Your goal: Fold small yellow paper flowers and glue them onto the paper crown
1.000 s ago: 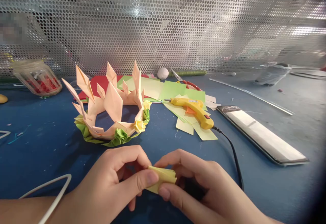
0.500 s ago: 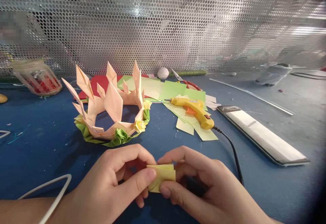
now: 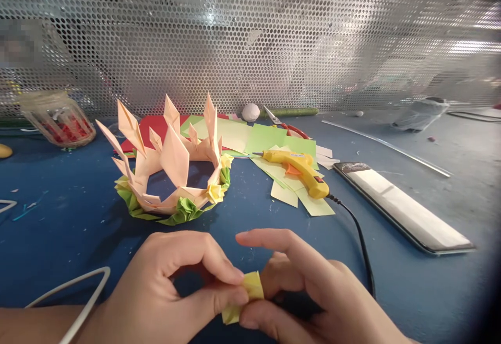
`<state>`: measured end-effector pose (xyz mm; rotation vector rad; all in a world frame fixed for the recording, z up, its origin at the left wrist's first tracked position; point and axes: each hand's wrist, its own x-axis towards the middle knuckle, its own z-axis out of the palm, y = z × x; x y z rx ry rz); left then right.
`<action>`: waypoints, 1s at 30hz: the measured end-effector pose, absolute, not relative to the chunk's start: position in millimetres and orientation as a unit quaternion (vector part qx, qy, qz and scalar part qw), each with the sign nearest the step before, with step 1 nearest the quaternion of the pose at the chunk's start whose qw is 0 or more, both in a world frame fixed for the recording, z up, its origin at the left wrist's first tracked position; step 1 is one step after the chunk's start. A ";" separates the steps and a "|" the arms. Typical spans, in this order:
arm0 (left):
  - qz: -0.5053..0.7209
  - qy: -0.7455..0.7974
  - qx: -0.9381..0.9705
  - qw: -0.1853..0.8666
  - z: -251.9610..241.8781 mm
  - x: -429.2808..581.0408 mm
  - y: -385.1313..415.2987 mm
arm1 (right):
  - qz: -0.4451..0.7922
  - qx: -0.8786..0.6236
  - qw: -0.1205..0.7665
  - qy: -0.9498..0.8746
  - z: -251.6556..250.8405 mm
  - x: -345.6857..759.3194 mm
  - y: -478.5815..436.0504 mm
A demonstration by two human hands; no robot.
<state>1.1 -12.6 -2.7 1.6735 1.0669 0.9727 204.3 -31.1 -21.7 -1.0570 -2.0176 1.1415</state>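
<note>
A small folded piece of yellow paper (image 3: 253, 284) is between my hands, low in the middle of the head view. My left hand (image 3: 176, 281) pinches it between thumb and index finger. My right hand (image 3: 301, 292) holds its right edge with the thumb below and bent fingers behind, while the index finger stretches out above it. Part of the paper is hidden by my fingers. Beyond my left hand stands a peach paper crown (image 3: 176, 158) with pointed folded pieces, green paper leaves (image 3: 186, 211) and yellow paper flowers (image 3: 215, 193) round its base.
A yellow glue gun (image 3: 297, 169) lies on green paper sheets (image 3: 270, 138), its black cord (image 3: 360, 239) running toward me. To the right lies a phone (image 3: 407, 208). Red-handled scissors (image 3: 291, 129) and a tilted jar (image 3: 58, 119) are farther back. A white cable (image 3: 94, 294) crosses my left forearm.
The yellow paper has moved lower and tilted. My left thumb and index finger have closed together on it, and my right index finger has lifted off its top edge.
</note>
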 end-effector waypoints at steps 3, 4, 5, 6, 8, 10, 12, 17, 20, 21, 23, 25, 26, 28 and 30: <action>0.391 0.436 0.655 0.478 -1.3 0.3 -12.3 | 0.493 -0.428 0.288 -0.701 -17.3 200.0 -27.5; 0.389 0.441 0.642 0.491 -1.4 0.1 -12.1 | 0.514 -0.443 0.286 -0.677 -15.5 198.0 -25.8; 0.389 0.451 0.626 0.503 -1.7 0.2 -11.8 | 0.530 -0.460 0.285 -0.653 -13.6 195.7 -23.9; 0.390 0.457 0.608 0.518 -2.2 0.4 -11.3 | 0.545 -0.473 0.278 -0.633 -11.6 193.2 -21.9; 0.394 0.459 0.578 0.547 -3.4 1.0 -9.9 | 0.575 -0.479 0.261 -0.610 -7.5 187.6 -17.8; 0.408 0.447 0.564 0.562 -4.5 1.3 -8.1 | 0.585 -0.469 0.250 -0.613 -3.5 181.8 -13.6; 0.431 0.442 0.556 0.557 -5.3 1.2 -6.6 | 0.567 -0.462 0.259 -0.631 -0.4 176.4 -10.1; 0.474 0.429 0.535 0.553 -5.7 -0.4 -6.9 | 0.518 -0.464 0.261 -0.670 1.2 169.4 -8.0; 0.481 0.421 0.533 0.554 -5.0 -1.7 -8.2 | 0.513 -0.454 0.254 -0.682 -1.3 168.7 -8.7; 0.480 0.419 0.535 0.554 -4.8 -2.2 -8.3 | 0.514 -0.451 0.256 -0.683 -2.5 168.5 -8.7; 0.476 0.410 0.540 0.560 -4.7 -3.2 -8.3 | 0.514 -0.452 0.261 -0.680 -4.7 168.6 -8.3; 0.472 0.404 0.540 0.568 -4.9 -3.9 -8.2 | 0.509 -0.460 0.260 -0.680 -6.2 169.0 -7.7; 0.473 0.404 0.540 0.567 -5.0 -4.1 -8.2 | 0.507 -0.465 0.259 -0.678 -6.6 169.5 -7.6; 0.473 0.417 0.539 0.558 -4.9 -4.0 -7.9 | 0.505 -0.476 0.257 -0.673 -6.4 170.5 -7.6; 0.467 0.439 0.532 0.553 -4.2 -3.4 -6.8 | 0.509 -0.483 0.259 -0.664 -4.9 171.2 -8.1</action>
